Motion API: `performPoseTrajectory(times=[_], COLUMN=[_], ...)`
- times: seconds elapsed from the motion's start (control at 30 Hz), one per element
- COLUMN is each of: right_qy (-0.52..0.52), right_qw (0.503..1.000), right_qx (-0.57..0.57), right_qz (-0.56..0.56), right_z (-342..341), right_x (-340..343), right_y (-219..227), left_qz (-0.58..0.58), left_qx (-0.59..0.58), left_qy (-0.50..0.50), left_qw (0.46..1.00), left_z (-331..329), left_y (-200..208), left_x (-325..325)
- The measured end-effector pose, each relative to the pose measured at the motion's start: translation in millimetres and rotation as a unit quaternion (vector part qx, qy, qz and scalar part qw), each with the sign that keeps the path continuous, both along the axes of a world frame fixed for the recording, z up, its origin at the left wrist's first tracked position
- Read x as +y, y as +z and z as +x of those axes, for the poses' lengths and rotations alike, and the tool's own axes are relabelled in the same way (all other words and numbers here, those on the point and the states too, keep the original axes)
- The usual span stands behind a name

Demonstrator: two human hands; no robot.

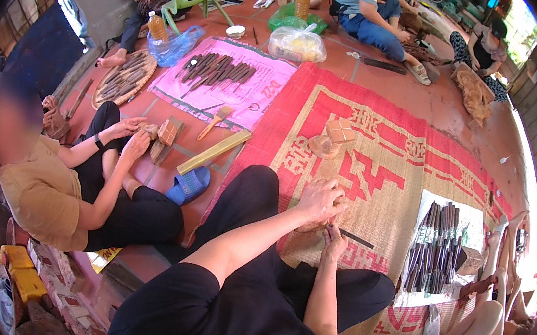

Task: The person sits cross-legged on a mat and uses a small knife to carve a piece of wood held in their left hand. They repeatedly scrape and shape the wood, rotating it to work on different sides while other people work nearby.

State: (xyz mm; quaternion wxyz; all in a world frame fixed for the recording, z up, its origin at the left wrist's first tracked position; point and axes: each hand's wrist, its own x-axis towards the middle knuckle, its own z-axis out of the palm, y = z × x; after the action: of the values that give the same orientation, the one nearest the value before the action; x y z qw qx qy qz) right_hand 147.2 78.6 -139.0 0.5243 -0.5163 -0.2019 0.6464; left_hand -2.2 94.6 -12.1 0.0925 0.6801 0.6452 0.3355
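Observation:
I sit cross-legged on a woven mat with both hands together in front of my lap. My left hand (321, 202) is closed over a small brown wooden carving (341, 207), mostly hidden under the fingers. Just below it, my right hand (335, 242) pinches a thin dark carving chisel (358, 239), whose shaft sticks out to the right above the mat; its tip is hidden at the carving. Beyond my hands, a scored wooden block (340, 131) rests beside a rounded brown wooden piece (324, 147).
The red and straw mat (371, 199) spreads ahead. Many dark chisels (435, 246) lie on white paper at right, more tools (216, 71) on a pink cloth. A brush (215, 122), wooden bar (214, 152) and blue sandal (188, 185) lie left, near a co-worker (47, 189) handling wood.

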Motion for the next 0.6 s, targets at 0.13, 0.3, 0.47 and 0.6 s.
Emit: performPoseTrajectory(times=[0.13,0.3,0.47,0.6], right_qy=[0.081,0.033,0.042,0.028], right_qw=[0.995,0.999,0.998,0.999], right_qx=[-0.036,-0.004,0.016,0.0], right_qz=[0.049,0.026,0.036,0.045], right_z=[-4,-2,-3,-6], right_x=[1,4,4,5], right_y=[-6,-8,1,0], left_qz=[-0.004,-0.01,-0.016,-0.022], left_qx=[-0.005,0.011,0.004,0.004], left_qy=[-0.006,-0.001,0.002,-0.007], left_qw=[1.0,1.0,1.0,1.0], left_z=[0,2,2,1], left_y=[-1,5,2,6], left_x=[1,0,-1,-1])
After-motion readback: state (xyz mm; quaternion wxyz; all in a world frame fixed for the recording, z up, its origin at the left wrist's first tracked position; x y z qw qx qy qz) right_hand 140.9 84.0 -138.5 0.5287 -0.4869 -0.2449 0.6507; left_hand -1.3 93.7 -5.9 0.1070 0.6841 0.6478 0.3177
